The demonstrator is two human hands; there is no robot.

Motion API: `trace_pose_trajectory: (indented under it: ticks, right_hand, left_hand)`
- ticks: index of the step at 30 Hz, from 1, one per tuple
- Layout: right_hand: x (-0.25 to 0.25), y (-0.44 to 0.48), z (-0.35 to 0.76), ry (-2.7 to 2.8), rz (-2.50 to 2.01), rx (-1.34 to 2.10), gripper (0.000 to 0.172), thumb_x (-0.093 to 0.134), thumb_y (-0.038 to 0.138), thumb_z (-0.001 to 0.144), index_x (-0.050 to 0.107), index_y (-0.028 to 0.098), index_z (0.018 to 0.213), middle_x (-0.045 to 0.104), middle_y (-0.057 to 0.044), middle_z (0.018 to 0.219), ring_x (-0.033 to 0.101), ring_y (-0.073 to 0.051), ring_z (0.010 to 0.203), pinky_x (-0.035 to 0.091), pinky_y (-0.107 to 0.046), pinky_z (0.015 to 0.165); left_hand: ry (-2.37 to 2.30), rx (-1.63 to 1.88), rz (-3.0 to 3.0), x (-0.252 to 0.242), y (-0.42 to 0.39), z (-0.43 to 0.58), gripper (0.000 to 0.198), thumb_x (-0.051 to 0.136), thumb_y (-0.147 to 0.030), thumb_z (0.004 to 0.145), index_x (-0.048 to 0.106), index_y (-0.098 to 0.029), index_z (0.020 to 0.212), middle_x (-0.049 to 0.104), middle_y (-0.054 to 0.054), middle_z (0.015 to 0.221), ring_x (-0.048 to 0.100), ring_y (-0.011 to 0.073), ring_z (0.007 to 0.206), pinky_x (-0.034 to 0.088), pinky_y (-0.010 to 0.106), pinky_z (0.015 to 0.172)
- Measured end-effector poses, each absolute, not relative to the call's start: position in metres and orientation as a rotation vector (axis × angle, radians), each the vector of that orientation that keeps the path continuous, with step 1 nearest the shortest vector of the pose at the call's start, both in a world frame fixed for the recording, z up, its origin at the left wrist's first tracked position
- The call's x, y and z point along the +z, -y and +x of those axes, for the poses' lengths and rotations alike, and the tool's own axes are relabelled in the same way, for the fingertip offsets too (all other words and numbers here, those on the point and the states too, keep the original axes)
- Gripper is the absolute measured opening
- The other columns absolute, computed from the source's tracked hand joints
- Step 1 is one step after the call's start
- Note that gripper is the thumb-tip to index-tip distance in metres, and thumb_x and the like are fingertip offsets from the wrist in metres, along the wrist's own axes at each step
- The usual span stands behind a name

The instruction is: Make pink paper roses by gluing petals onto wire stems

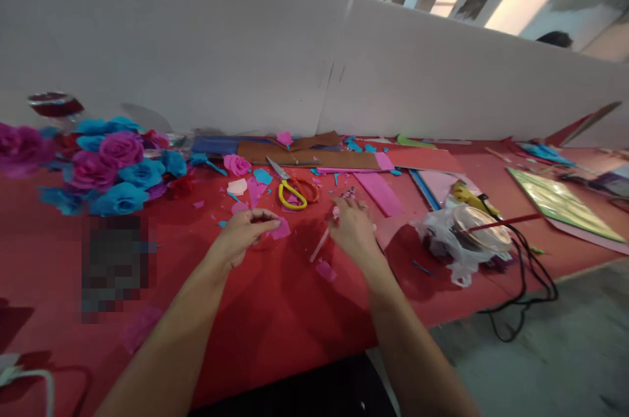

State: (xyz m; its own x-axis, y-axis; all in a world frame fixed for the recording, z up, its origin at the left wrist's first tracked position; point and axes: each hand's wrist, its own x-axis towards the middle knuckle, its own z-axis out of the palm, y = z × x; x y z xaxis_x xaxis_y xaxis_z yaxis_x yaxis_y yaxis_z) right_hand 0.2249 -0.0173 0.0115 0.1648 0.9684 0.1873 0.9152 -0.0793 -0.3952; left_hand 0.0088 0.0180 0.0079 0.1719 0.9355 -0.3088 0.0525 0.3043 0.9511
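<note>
My left hand (243,232) pinches a small pink paper piece (281,229) between thumb and fingers, above the red table (275,332). To its right, my right hand (352,227) reaches down onto the table beside a thin pale stick (320,245); its fingertips are blurred, and what they hold is unclear. A loose pink piece (326,271) lies between the hands, nearer to me. Beyond the hands rest yellow-handled scissors (293,195) overlapping a red-handled pair (308,190). Pink strips (378,193) lie past my right hand.
Pink and blue paper flowers (120,164) stand at the left. Brown paper (304,155) lies along the white partition (246,43). To the right are a round container in a plastic bag (481,233), a yellow glue gun (466,195), black cables (540,273) and a green-edged packet (565,204).
</note>
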Motion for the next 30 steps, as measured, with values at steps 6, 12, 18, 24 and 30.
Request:
trace_pose_trajectory:
  ticks: [6, 12, 18, 24, 30]
  right_hand:
    - [-0.004, 0.021, 0.286, 1.835, -2.316, 0.041, 0.042, 0.056, 0.010, 0.070, 0.056, 0.010, 0.112, 0.057, -0.020, 0.113, 0.058, -0.029, 0.099, 0.044, -0.038, 0.082]
    - [0.005, 0.038, 0.289, 1.719, -2.073, 0.091, 0.037, 0.057, 0.014, 0.070, 0.056, 0.012, 0.107, 0.060, -0.014, 0.103, 0.057, -0.022, 0.087, 0.045, -0.034, 0.075]
    - [0.018, 0.099, 0.252, 1.412, -1.682, 0.836, 0.024, 0.056, 0.042, 0.082, 0.060, 0.019, 0.080, 0.048, 0.002, 0.055, 0.043, -0.013, 0.051, 0.036, -0.027, 0.050]
    - [0.009, 0.118, 0.216, 1.473, -1.533, 1.207, 0.034, 0.046, 0.048, 0.088, 0.055, 0.018, 0.074, 0.042, 0.003, 0.055, 0.036, -0.010, 0.047, 0.029, -0.024, 0.045]
    - [-0.002, 0.110, 0.208, 1.489, -1.539, 1.316, 0.036, 0.042, 0.052, 0.089, 0.048, 0.019, 0.077, 0.042, 0.003, 0.064, 0.034, -0.008, 0.048, 0.024, -0.023, 0.044]
  left_hand:
    - [-1.276, 0.660, 1.162, -0.006, -0.015, 0.020, 0.009, 0.077, -0.011, 0.053, 0.070, -0.016, 0.056, 0.064, 0.003, 0.055, 0.048, 0.0085, 0.047, 0.031, 0.019, 0.044]
    - [-1.370, 0.665, 1.176, -0.010, -0.019, 0.017, 0.018, 0.074, -0.002, 0.049, 0.065, -0.017, 0.045, 0.060, 0.001, 0.046, 0.051, 0.0114, 0.049, 0.035, 0.021, 0.049]
    - [-1.425, 0.643, 1.229, -0.014, -0.022, 0.014, 0.018, 0.074, -0.003, 0.049, 0.065, -0.017, 0.044, 0.060, 0.002, 0.046, 0.049, 0.0116, 0.047, 0.035, 0.022, 0.050]
    - [-1.461, 0.602, 1.365, -0.016, -0.023, 0.014, 0.015, 0.075, -0.007, 0.052, 0.066, -0.018, 0.048, 0.062, 0.002, 0.050, 0.051, 0.0126, 0.050, 0.036, 0.023, 0.051]
    - [-1.470, 0.585, 1.406, -0.019, -0.025, 0.013, 0.013, 0.075, -0.008, 0.053, 0.068, -0.018, 0.050, 0.063, 0.003, 0.053, 0.052, 0.0135, 0.052, 0.034, 0.024, 0.051]
